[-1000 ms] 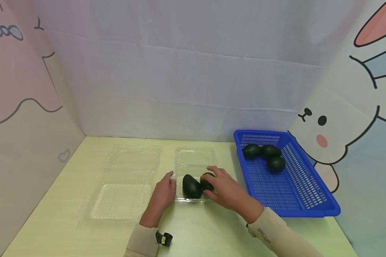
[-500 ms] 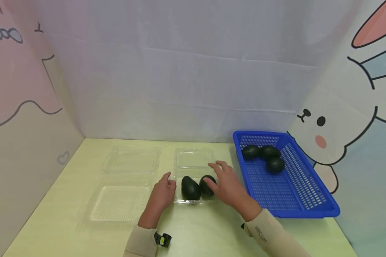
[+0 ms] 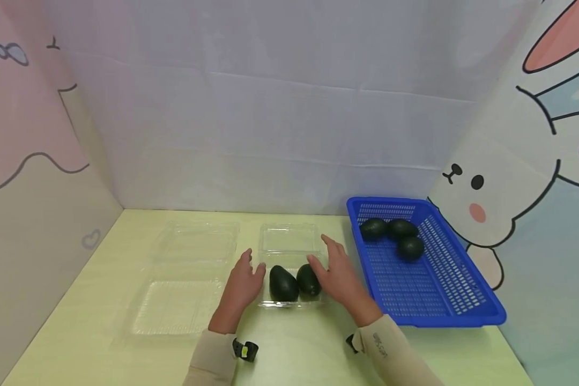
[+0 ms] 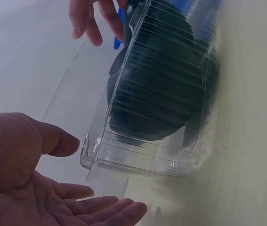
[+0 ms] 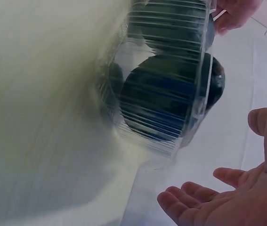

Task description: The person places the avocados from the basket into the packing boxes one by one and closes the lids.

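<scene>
Two dark green avocados, a left one (image 3: 283,284) and a right one (image 3: 309,280), lie side by side in the near half of a clear plastic clamshell box (image 3: 289,304). Its lid (image 3: 289,237) is folded back, away from the person. My left hand (image 3: 242,284) is beside the box's left side, fingers extended and holding nothing. On the other side, my right hand (image 3: 340,276) has its fingers spread next to the right avocado, palm free. In the left wrist view, the avocado (image 4: 157,75) shows through the ribbed box wall, with the thumb close to the rim.
A larger clear clamshell box (image 3: 180,308) lies unfolded on the pale table (image 3: 289,354) at the left. At the right stands a blue plastic basket (image 3: 429,289) with three avocados (image 3: 401,229) at its far end. Fabric walls (image 3: 280,107) enclose the table's back and sides.
My right hand has let go of the right avocado and drawn back to the box's right side. My left hand has stayed by the left side, its thumb now spread wider.
</scene>
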Demonstrator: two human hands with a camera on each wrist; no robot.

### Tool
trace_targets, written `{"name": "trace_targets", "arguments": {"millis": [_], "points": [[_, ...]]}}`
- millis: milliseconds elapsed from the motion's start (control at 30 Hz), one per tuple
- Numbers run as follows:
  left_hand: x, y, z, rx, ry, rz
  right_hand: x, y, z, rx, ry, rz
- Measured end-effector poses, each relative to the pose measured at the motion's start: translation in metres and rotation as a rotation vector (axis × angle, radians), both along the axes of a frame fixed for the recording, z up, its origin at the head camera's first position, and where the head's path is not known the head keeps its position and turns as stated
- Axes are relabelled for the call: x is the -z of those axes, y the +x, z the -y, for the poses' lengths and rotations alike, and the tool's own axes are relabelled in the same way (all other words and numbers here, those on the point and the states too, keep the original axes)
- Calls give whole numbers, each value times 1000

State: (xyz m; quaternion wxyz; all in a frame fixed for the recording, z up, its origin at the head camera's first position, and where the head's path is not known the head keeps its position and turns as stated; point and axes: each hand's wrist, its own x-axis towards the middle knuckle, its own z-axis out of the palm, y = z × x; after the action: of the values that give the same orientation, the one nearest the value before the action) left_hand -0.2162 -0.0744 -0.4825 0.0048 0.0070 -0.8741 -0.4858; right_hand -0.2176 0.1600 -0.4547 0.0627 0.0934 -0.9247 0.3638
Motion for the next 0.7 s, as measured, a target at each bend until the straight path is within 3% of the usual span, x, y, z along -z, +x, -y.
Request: {"name": "trace_targets", "arguments": {"millis": [233,467,700], "points": [[4,-10,0,-7,4,-7,3,-9,6,30,-69,72],[6,-17,0,35,22,-10,2,-17,8,83,-8,156],[4,-20,-1,68,2,28,7,-27,8,77,29,263]]}}
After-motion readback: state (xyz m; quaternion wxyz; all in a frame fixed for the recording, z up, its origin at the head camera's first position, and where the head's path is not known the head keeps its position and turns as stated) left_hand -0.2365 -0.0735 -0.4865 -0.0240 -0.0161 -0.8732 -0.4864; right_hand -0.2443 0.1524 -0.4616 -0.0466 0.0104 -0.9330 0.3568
